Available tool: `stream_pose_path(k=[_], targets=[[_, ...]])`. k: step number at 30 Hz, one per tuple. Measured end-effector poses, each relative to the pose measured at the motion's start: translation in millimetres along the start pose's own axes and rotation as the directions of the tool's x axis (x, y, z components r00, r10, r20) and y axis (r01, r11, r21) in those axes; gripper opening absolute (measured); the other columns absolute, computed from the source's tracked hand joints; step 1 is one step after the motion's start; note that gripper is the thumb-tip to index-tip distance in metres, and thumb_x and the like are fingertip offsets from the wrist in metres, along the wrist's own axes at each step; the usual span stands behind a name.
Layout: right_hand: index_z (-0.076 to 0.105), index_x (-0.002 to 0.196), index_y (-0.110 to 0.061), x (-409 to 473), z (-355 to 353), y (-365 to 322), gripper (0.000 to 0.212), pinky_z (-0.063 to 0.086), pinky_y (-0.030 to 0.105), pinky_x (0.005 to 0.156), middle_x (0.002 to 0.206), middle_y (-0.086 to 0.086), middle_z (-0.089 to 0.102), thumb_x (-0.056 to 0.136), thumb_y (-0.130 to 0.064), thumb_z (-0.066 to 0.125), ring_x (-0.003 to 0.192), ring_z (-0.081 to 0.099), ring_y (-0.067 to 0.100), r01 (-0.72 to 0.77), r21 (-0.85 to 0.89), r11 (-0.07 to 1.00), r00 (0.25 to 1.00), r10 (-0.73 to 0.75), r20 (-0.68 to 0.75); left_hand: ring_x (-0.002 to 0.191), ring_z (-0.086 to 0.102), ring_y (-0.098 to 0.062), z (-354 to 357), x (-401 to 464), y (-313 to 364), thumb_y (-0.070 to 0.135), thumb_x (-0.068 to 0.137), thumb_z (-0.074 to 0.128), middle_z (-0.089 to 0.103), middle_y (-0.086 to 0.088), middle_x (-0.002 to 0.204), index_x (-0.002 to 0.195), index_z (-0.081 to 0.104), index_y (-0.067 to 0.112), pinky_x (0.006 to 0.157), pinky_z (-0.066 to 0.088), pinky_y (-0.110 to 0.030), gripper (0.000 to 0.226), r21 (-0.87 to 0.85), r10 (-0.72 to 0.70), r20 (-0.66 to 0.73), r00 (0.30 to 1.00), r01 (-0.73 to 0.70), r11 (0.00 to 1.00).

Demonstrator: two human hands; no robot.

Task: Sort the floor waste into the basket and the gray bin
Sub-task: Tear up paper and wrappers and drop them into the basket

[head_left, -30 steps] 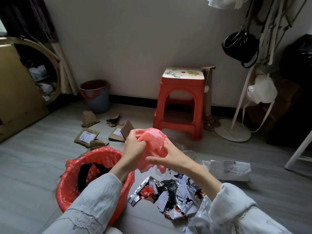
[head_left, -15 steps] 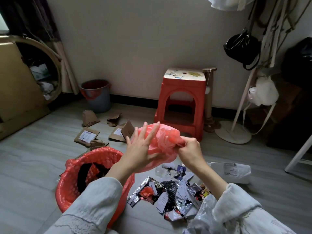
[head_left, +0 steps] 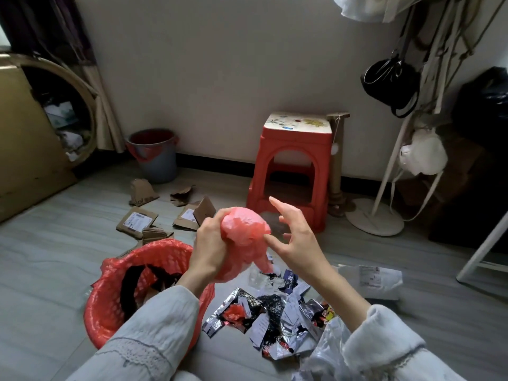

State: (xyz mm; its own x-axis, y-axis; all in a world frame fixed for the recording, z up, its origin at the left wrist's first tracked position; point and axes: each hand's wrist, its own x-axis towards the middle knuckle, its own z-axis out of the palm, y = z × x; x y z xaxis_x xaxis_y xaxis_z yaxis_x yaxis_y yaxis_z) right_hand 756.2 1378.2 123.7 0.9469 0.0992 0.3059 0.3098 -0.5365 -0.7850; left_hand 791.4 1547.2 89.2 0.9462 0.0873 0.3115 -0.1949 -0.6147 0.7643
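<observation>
My left hand (head_left: pixel 210 247) grips a crumpled red plastic bag (head_left: pixel 244 237) held up over the floor. My right hand (head_left: pixel 295 237) is beside the bag with its fingers spread, and its fingertips touch the bag's right side. Below my left forearm stands the basket (head_left: pixel 110 314), lined with a red bag and holding dark scraps. A heap of foil wrappers and paper bits (head_left: pixel 275 317) lies on the floor under my right arm. The gray bin (head_left: pixel 154 155) with a red liner stands by the far wall. Torn cardboard pieces (head_left: pixel 137 222) lie between bin and basket.
A red plastic stool (head_left: pixel 292 174) stands ahead against the wall. A white mailer bag (head_left: pixel 371 280) lies on the floor at right. A coat stand base (head_left: pixel 375 220) and a white chair leg (head_left: pixel 483 248) are at right. A brown cabinet (head_left: pixel 19 149) is at left.
My left hand went from flat with spread fingers to gripping the bag's lower part. My right hand let go of its pinch and opened beside the bag.
</observation>
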Motion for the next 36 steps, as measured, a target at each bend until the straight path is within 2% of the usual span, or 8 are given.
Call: stream_pose_path(k=[5,9,13,15,24,28,31,36], targets=[[0.073,0.103,-0.019,-7,17,-7,0.021,0.044,0.031,0.098,0.119,-0.002,0.064,0.087,-0.029,0.063,0.114,0.056,0.008,-0.073,0.005,0.997,0.995,0.072,0.062,0.104,0.057,-0.023,-4,-2,1,0.009,0.088,0.054,0.060,-0.006,0.113,0.121,0.057,0.026,0.086,0.047,-0.032,0.037,0.124,-0.001,-0.085,0.996,0.011,0.992],[0.072,0.104,-0.016,-7,27,-7,0.021,0.037,0.020,0.104,0.127,0.000,0.061,0.092,-0.025,0.057,0.118,0.054,0.010,-0.029,-0.095,0.995,0.998,0.034,0.056,0.094,0.062,-0.023,-11,-4,14,-0.002,0.076,0.063,0.067,-0.005,0.101,0.115,0.060,0.021,0.074,0.051,-0.029,0.045,-0.184,-0.073,0.112,0.991,0.093,0.978],[0.064,0.119,-0.017,-3,27,1,0.028,0.023,0.015,0.107,0.146,-0.005,0.038,0.094,-0.017,0.052,0.133,0.040,0.015,0.004,-0.160,0.987,0.993,0.015,0.121,0.081,0.061,-0.027,-25,-3,20,-0.008,0.078,0.046,0.065,-0.017,0.101,0.111,0.055,0.021,0.059,0.052,-0.033,0.045,-0.749,-0.100,0.502,0.859,0.490,0.446],[0.061,0.123,-0.020,-3,30,3,0.030,0.032,0.026,0.108,0.151,-0.011,0.026,0.095,-0.018,0.049,0.134,0.040,0.019,0.061,-0.222,0.973,0.982,-0.019,0.186,0.072,0.060,-0.023,-29,-2,19,0.013,0.084,0.053,0.061,-0.019,0.096,0.112,0.050,0.008,0.052,0.050,-0.028,0.028,-0.771,-0.006,0.559,0.829,0.523,0.363],[0.011,0.149,-0.031,-10,80,5,0.070,0.016,0.042,0.117,0.158,-0.004,-0.008,0.092,-0.003,0.042,0.146,0.003,0.018,0.412,-0.390,0.823,0.795,-0.116,0.595,0.078,0.066,-0.026,-54,-15,-53,-0.011,0.079,0.057,0.069,-0.018,0.090,0.105,0.064,0.004,0.063,0.055,-0.025,0.031,-0.594,-0.399,0.190,0.897,0.428,0.681],[0.012,0.149,-0.028,-14,106,23,0.063,0.017,0.042,0.116,0.158,0.000,-0.007,0.095,-0.014,0.041,0.146,0.004,0.018,0.483,-0.426,0.765,0.692,-0.036,0.721,0.086,0.065,-0.021,-85,-22,-101,-0.009,0.075,0.056,0.070,-0.006,0.093,0.111,0.065,0.017,0.070,0.050,-0.021,0.046,0.008,-0.346,-0.125,0.930,0.349,0.937],[0.015,0.148,-0.027,-11,127,40,0.055,0.015,0.041,0.114,0.158,0.003,-0.001,0.098,-0.027,0.037,0.145,0.004,0.019,0.527,-0.433,0.731,0.629,0.007,0.778,0.107,0.061,-0.027,-91,-24,-136,-0.013,0.070,0.053,0.068,-0.009,0.113,0.115,0.066,0.019,0.089,0.043,-0.028,0.056,0.325,-0.217,-0.108,0.970,0.241,0.915],[0.015,0.148,-0.021,9,164,63,0.058,0.010,0.039,0.116,0.158,0.004,0.001,0.097,-0.045,0.027,0.146,0.001,0.017,0.503,-0.437,0.745,0.612,0.050,0.789,0.125,0.048,-0.024,-62,-24,-212,-0.008,0.072,0.056,0.051,0.002,0.135,0.124,0.053,0.033,0.094,0.047,-0.036,0.066,0.489,-0.130,0.119,0.984,0.055,0.870]])
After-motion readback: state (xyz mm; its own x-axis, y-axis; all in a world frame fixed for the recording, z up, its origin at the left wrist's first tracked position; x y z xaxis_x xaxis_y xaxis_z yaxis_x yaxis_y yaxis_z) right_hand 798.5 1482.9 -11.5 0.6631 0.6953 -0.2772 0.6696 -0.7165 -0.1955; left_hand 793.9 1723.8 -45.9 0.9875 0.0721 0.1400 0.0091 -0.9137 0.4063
